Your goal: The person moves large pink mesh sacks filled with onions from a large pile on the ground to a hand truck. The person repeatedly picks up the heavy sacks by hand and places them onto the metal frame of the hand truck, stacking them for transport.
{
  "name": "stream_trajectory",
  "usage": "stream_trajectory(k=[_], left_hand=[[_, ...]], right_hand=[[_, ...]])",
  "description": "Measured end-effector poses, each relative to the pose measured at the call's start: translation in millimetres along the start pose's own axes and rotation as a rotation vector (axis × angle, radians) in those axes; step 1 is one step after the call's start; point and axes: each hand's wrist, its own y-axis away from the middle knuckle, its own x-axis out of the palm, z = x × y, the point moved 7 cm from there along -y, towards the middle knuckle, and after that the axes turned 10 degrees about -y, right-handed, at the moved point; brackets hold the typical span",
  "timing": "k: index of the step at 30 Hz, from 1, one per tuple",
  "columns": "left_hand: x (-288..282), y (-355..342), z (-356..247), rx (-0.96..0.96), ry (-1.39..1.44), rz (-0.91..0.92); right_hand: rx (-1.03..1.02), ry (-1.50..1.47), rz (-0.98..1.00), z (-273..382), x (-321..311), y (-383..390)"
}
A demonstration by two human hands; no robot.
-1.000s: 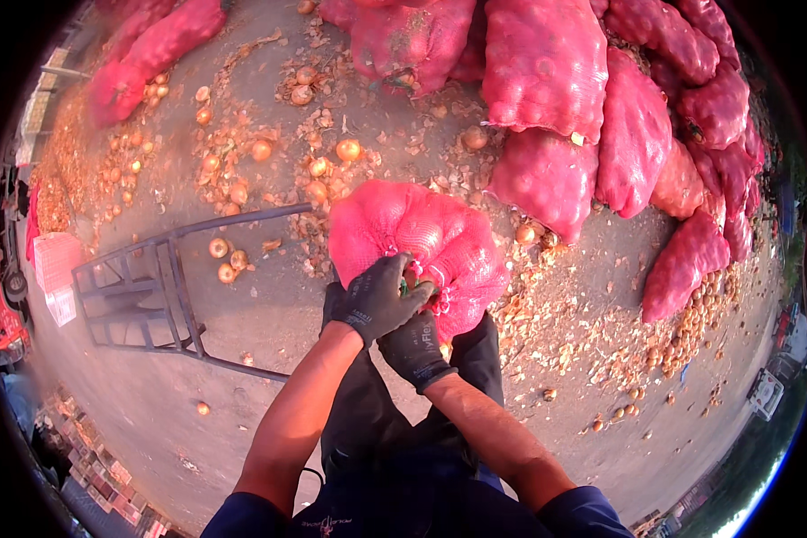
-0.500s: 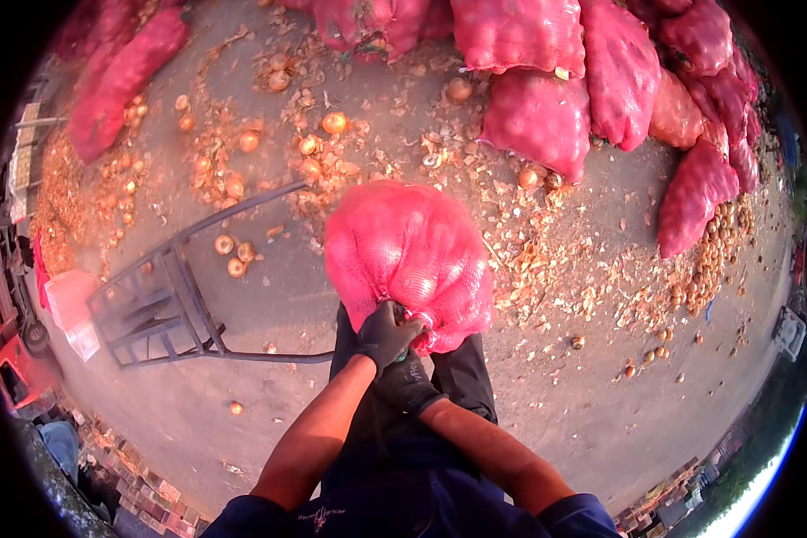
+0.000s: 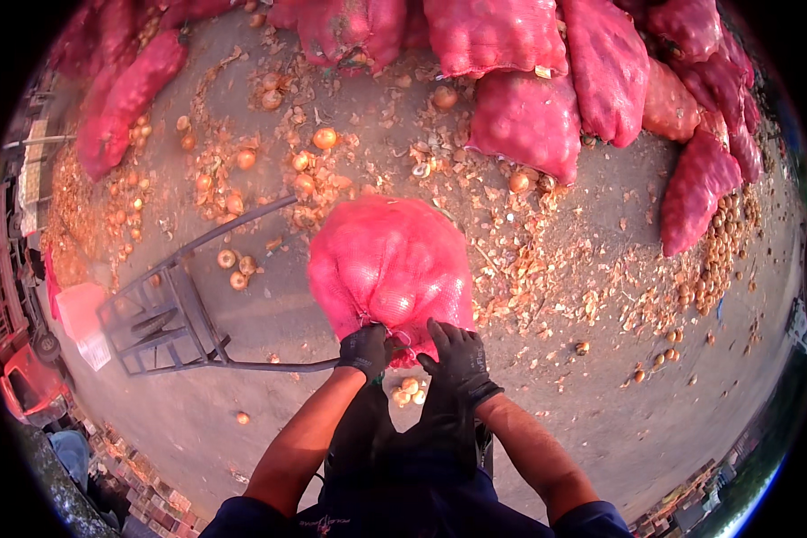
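Observation:
A bulging pink mesh sack (image 3: 393, 260) stands on the ground in front of my legs, its gathered top toward me. My left hand (image 3: 365, 350), in a dark glove, is closed on the bunched mesh at the near left of the top. My right hand (image 3: 460, 360), gloved too, lies against the sack's near right side, thumb and fingers apart. Puckered mesh shows between the two hands. Just below it, several onions (image 3: 410, 391) lie on the ground between my legs.
A metal hand truck (image 3: 175, 314) lies at the left, its bar reaching to the sack. Full pink sacks (image 3: 524, 121) are piled at the far right, with another sack (image 3: 133, 103) far left. Loose onions (image 3: 325, 138) and dry skins (image 3: 533, 255) litter the concrete.
My hands were together at the sack's gathered top. The right hand has come away to the right and now rests on the sack's side. Onions between my legs have come into view.

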Motion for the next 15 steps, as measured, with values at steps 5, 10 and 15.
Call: stream_trajectory(k=[5, 10, 15], left_hand=[[-26, 4, -6, 0.055, -0.106, -0.021], [-24, 12, 16, 0.056, 0.216, -0.058], [7, 16, 44, 0.027, 0.877, 0.045]], right_hand=[[0.176, 0.04, -0.042, -2, 6, -29], [0.202, 0.09, -0.326, -9, -28, -51], [0.141, 0.077, -0.253, 2, 5, -68]])
